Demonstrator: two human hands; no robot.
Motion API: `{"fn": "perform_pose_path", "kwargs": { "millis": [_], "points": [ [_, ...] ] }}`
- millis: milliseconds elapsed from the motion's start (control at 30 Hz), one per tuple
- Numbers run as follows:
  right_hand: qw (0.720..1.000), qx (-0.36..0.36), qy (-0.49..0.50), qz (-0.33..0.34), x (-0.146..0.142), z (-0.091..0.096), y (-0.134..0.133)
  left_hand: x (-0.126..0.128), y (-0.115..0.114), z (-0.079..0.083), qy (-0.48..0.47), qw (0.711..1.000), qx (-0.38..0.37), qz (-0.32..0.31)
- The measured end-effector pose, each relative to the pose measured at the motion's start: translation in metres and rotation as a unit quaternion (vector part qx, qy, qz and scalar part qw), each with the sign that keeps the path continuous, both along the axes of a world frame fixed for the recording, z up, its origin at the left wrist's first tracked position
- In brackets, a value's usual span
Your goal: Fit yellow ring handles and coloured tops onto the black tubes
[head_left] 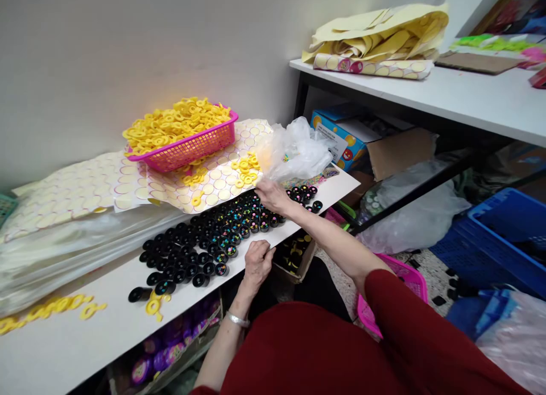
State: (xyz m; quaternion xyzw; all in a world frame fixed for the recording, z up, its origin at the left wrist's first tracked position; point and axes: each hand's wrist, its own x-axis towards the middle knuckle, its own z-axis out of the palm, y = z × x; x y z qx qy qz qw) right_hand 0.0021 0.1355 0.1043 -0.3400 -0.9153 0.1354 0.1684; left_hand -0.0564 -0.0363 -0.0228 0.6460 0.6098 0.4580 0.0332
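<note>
Rows of small black cups (200,256) stand close together on the white table (298,236), many holding tiny coloured beads. Over their back right part reaches my right hand (273,196), its fingers bent down and drawn together; what they pinch, if anything, is hidden. Just beyond those fingers are loose yellow ring pieces (246,170) and a clear plastic bag (294,150). My left hand (258,261) rests at the table's front edge beside the cups. Its fingers are curled closed, and I cannot make out anything in them.
A pink basket (191,142) heaped with yellow ring pieces sits on printed sticker sheets (213,184) at the back. More yellow rings (60,307) lie front left. Boxes stand under the table; a second white table (401,91) and a blue crate (507,230) are at right.
</note>
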Motion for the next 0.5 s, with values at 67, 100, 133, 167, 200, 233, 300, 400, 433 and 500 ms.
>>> {"fn": "perform_pose_path", "kwargs": {
  "millis": [67,100,133,167,200,233,300,400,433,500],
  "points": [
    [0.998,0.021,-0.052,-0.039,-0.031,0.004,0.016,-0.002,0.0,-0.001,-0.001,1.0,0.005,-0.009],
    [0.996,0.028,-0.072,-0.053,-0.044,0.003,0.022,-0.004,0.0,-0.001,-0.002,1.0,0.006,-0.014],
    [0.994,0.032,-0.088,-0.059,-0.053,0.001,0.027,-0.005,0.0,-0.002,-0.003,1.0,0.005,-0.018],
    [0.993,0.034,-0.101,-0.06,-0.06,-0.001,0.03,-0.005,0.0,-0.002,-0.005,1.0,0.003,-0.022],
    [0.991,0.034,-0.113,-0.057,-0.065,-0.004,0.031,-0.006,0.0,-0.002,-0.007,1.0,0.003,-0.025],
    [0.991,0.031,-0.122,-0.052,-0.068,-0.007,0.031,-0.006,0.001,-0.002,-0.009,1.0,0.004,-0.027],
    [0.989,0.023,-0.137,-0.045,-0.071,-0.012,0.03,-0.007,0.001,-0.002,-0.014,0.999,0.006,-0.031],
    [0.987,0.022,-0.151,-0.041,-0.071,-0.015,0.028,-0.007,0.002,-0.002,-0.027,0.999,0.001,-0.031],
    [0.987,0.026,-0.154,-0.04,-0.071,-0.015,0.029,-0.007,0.002,-0.002,-0.03,0.999,-0.002,-0.031],
    [0.986,0.032,-0.16,-0.036,-0.072,-0.016,0.031,-0.007,0.001,-0.001,-0.033,0.999,-0.007,-0.033]
  ]
}}
